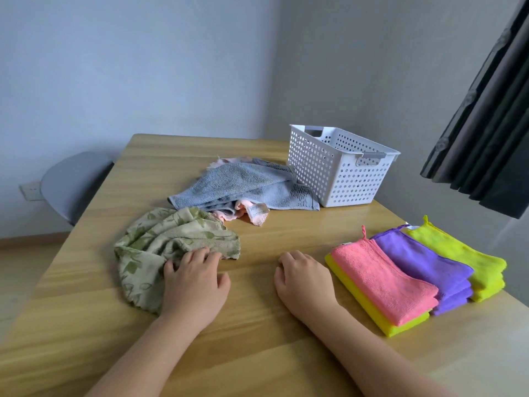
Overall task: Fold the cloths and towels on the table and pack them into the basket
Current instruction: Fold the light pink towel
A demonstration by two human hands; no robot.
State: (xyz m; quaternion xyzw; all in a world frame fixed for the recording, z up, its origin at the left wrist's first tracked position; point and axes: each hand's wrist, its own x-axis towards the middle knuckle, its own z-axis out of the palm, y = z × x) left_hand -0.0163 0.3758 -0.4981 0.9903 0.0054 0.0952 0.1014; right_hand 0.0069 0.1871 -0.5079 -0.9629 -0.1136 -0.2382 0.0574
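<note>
Resting on the desk point(257, 239), the left hand point(194, 279) lays loose fingers on the green leafy cloth point(160, 239), the right hand point(303, 277) relaxed, holding nothing.

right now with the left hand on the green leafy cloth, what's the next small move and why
Probably draw the green leaf-print cloth closer and spread it flat with both hands: it lies crumpled under the left hand, and the right hand rests free on the table.

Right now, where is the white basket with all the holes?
In the head view, the white basket stands at the far right of the table, just right of the crumpled blue towel and behind the folded purple cloth.
</note>
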